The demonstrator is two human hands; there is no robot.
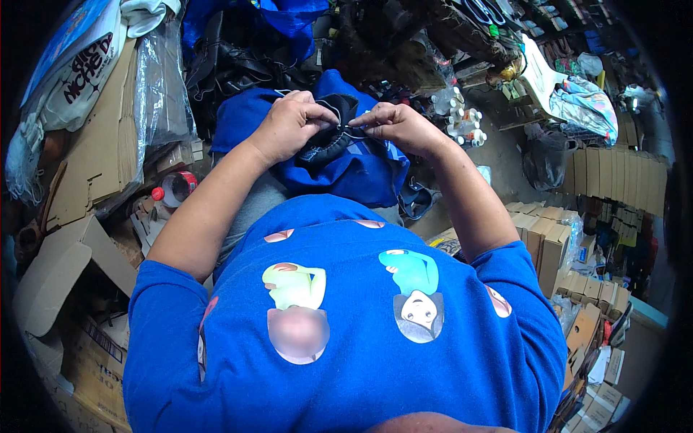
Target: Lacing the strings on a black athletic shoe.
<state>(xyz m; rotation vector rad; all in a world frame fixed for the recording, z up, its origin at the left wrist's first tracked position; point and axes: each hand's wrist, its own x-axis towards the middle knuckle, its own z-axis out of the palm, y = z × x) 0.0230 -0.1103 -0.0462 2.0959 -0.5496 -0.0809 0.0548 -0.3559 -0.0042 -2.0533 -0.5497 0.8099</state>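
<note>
A dark, curved black piece (323, 153), which looks like a shoe upper with pale thread along its edge, rests over the blue cloth (361, 177) on my lap. My left hand (296, 119) is closed on the black piece, with thumb and forefinger pinched at its upper edge. From the other side my right hand (397, 126) comes close, its thumb and forefinger pinched together beside that edge. What lies between the right fingertips is too small to tell. Thin pale thread shows near both hands.
Black pieces (238, 76) lie heaped beyond my lap, under a blue plastic bag (296, 22). Several small white bottles (464, 119) stand at the right, with a black sandal-like item (416, 198) nearer. Cardboard (108, 144) leans at the left; boxes (541, 234) are stacked at the right.
</note>
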